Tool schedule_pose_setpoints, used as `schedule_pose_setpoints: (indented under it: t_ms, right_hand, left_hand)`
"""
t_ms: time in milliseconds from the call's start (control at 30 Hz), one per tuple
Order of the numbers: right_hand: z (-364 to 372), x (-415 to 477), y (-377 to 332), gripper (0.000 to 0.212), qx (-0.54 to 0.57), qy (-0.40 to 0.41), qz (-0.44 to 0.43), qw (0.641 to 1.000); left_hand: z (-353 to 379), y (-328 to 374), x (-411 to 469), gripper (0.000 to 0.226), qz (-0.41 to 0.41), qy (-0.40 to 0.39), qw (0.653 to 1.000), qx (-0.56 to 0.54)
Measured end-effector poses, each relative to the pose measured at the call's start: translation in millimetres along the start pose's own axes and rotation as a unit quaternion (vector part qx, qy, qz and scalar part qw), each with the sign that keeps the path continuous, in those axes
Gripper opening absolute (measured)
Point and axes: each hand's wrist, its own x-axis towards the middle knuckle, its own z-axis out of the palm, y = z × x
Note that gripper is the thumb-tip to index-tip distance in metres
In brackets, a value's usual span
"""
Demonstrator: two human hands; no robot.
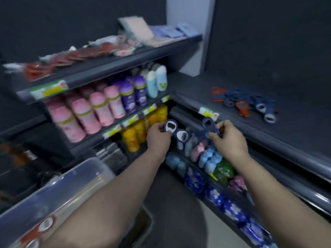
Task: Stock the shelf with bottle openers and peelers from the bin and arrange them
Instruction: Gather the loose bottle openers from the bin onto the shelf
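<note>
Translucent plastic bin point(53, 190) sits lower left; left hand point(158, 138) and right hand point(229, 140) each pinch flat, rounded navy bottle openers point(171, 126).

Brightness: dim overall; dark walls and dark shelf point(268, 83) tops soak up the light.
Source: overhead, out of view; the pale pillar point(189, 33) at the back is the brightest patch.
Glare: white streaks along the clear bin point(53, 190) rim; a small glint on the rail point(320, 199) at right.
Shadows: soft, deepest under the shelves.
Blur: motion smear throughout; bottles point(93, 111) and price tags unreadable; the openers point(171, 126) mid-frame are the sharpest.
Distortion: wide-angle; shelf lines bow and splay toward the edges, forearms stretch at the bottom.
</note>
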Motion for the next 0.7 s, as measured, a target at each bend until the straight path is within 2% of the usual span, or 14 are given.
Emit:
schedule_pose_setpoints:
  t_ms: [133,267,600,700]
  right_hand:
    - [-47.5,39.9,43.9,0.022,-0.019,0.033,0.036,0.999]
    - [-76.9,75.9,74.8,0.023,-0.013,0.050,0.062,0.997]
    - [-82.0,175.5,101.4,0.028,-0.016,0.058,0.129,0.990]
    - [-72.6,217.5,97.7,0.031,-0.016,0.036,0.141,0.989]
  left_hand:
    - [87.5,25.2,9.3,0.025,0.032,-0.035,0.999,0.023]
    - [147.6,47.9,17.9,0.024,0.076,-0.030,0.995,0.060]
    - [229.2,88.3,125.6,0.030,0.129,-0.057,0.980,0.138]
    - [244.0,93.8,167.6,0.034,0.140,-0.082,0.962,0.219]
